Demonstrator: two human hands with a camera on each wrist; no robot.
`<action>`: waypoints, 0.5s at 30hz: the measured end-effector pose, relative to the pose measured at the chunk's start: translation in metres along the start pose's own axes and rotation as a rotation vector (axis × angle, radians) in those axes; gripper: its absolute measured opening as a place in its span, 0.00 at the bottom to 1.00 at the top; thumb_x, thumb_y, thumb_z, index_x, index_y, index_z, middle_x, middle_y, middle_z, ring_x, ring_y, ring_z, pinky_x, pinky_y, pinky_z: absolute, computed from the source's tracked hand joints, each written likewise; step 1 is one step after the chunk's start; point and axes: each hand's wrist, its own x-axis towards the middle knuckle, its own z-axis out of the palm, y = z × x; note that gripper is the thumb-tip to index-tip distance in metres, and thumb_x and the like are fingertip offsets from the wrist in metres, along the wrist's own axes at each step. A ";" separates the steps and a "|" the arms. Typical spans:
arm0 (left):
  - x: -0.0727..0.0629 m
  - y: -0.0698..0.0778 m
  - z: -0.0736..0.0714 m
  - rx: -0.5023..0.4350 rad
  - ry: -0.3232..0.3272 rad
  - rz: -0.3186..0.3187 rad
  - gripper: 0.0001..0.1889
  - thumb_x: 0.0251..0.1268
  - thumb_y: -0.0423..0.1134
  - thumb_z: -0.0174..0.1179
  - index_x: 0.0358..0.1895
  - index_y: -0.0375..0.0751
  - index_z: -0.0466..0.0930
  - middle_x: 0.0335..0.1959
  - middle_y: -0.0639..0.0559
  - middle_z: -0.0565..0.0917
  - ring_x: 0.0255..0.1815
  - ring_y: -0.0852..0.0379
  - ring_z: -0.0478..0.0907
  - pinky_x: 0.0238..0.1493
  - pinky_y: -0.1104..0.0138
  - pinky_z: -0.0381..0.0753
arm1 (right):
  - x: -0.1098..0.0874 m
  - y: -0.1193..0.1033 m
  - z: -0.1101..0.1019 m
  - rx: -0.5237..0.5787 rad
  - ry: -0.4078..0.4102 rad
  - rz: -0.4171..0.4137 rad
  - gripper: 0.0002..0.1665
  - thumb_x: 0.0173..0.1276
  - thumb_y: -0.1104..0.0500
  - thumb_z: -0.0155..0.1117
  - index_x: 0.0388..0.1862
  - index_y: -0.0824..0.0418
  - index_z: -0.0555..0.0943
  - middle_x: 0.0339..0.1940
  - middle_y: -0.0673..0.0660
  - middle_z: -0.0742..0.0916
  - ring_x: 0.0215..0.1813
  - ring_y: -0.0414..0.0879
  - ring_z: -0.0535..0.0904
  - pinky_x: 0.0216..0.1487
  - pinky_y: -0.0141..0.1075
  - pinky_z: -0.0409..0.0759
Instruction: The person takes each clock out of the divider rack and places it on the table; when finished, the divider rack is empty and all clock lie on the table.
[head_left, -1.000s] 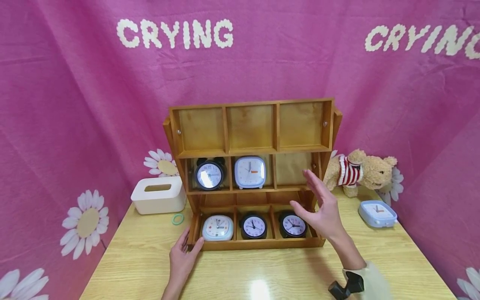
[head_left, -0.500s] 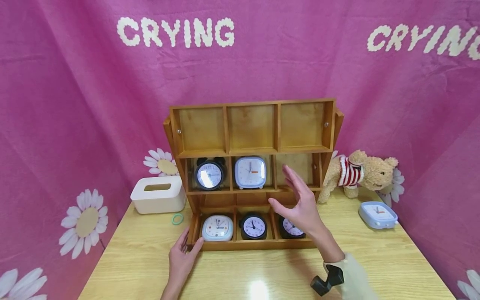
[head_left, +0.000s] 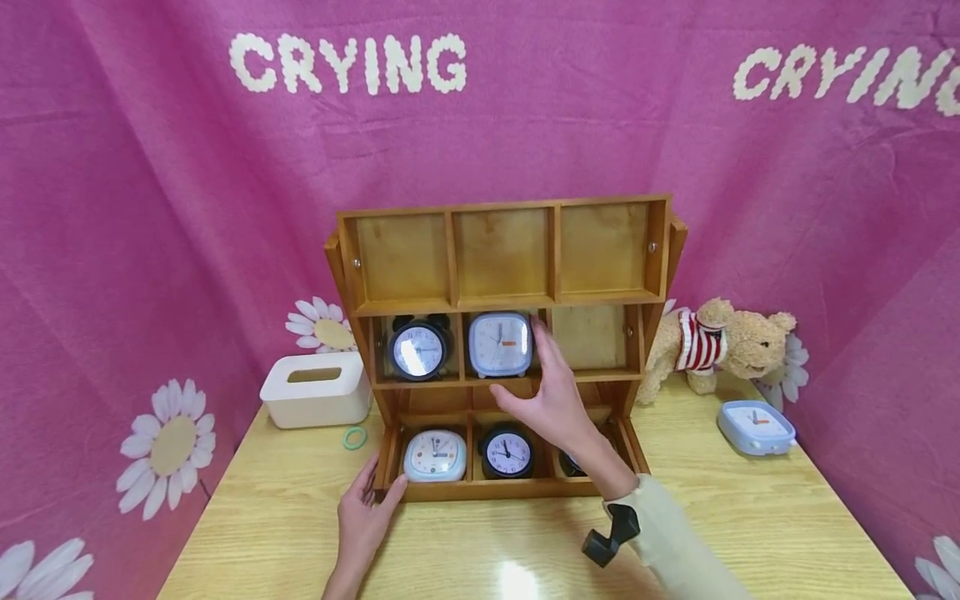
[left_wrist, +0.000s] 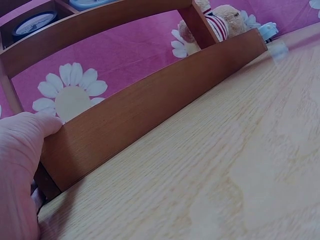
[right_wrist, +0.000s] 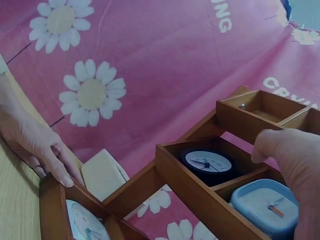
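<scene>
A wooden three-tier shelf (head_left: 502,302) stands on the table, split into square compartments. My left hand (head_left: 362,512) grips its lower left corner, with the thumb (left_wrist: 48,122) over the front board in the left wrist view. My right hand (head_left: 551,400) is in front of the middle tier, fingers spread, fingertips beside the right edge of a light blue square alarm clock (head_left: 500,343), thumb below it. Left of that clock sits a black round alarm clock (head_left: 418,350). The bottom tier holds a pale blue clock (head_left: 435,456), a black clock (head_left: 507,452) and another black clock (head_left: 572,465), mostly hidden by my right forearm.
A white tissue box (head_left: 317,390) and a green ring (head_left: 355,437) lie left of the shelf. To the right are a teddy bear (head_left: 750,346) in a striped shirt and another blue clock (head_left: 757,427) lying face up. A pink curtain (head_left: 525,125) hangs behind.
My right hand has moved left from the right-hand compartment to the light blue clock in the middle tier, and its forearm now covers the bottom right clock. My left hand has stayed put.
</scene>
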 end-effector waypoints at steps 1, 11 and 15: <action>0.000 0.000 0.000 0.003 0.002 -0.001 0.36 0.64 0.40 0.75 0.73 0.31 0.73 0.70 0.30 0.76 0.73 0.37 0.72 0.74 0.48 0.68 | 0.003 0.001 0.003 0.001 0.006 0.005 0.68 0.57 0.53 0.82 0.86 0.64 0.48 0.85 0.66 0.60 0.84 0.59 0.54 0.81 0.59 0.58; 0.002 -0.002 0.003 -0.001 0.002 0.014 0.36 0.64 0.40 0.75 0.73 0.31 0.73 0.69 0.30 0.77 0.72 0.38 0.73 0.74 0.50 0.68 | 0.019 0.010 0.025 -0.061 0.081 0.038 0.71 0.52 0.56 0.83 0.84 0.68 0.48 0.76 0.72 0.66 0.73 0.64 0.67 0.74 0.60 0.70; 0.001 -0.001 0.001 0.000 0.017 0.011 0.36 0.64 0.39 0.75 0.72 0.31 0.73 0.69 0.30 0.77 0.72 0.38 0.73 0.74 0.50 0.68 | 0.021 0.009 0.037 -0.185 0.119 0.035 0.71 0.51 0.54 0.84 0.83 0.71 0.49 0.74 0.74 0.68 0.71 0.66 0.70 0.73 0.58 0.72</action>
